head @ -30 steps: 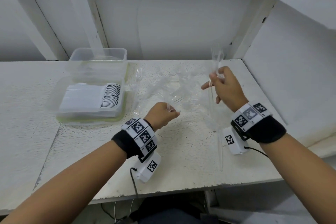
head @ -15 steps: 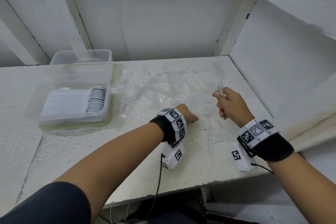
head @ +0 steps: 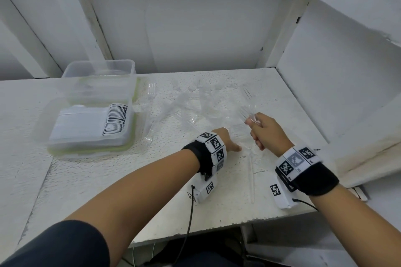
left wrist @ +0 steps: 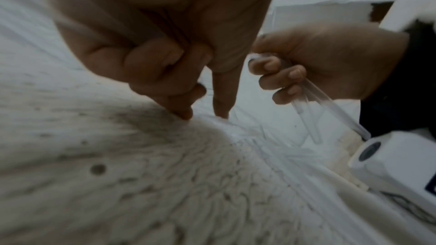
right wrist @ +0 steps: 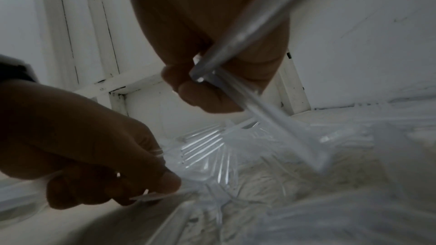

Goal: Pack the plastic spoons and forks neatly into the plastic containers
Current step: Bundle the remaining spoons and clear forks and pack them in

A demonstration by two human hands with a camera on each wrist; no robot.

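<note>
White surface (head: pixel 130 180): left hand (head: pixel 225 138) has dropped from mid-air onto loose forks (head: pixel 195 110), fingers (left wrist: pixel 181 113) pinching one. Right hand (head: pixel 267 130) still grips its bundle (head: pixel 247 110). Container (head: pixel 91 123) far left; gathering continues.

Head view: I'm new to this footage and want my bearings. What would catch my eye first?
First, the right hand, mid-table toward the right, gripping a bunch of clear forks with tines up. Just left of it, the left hand reaches down to the loose clear cutlery scattered on the white table. At far left sits a clear container holding a neat row of white spoons.
</note>
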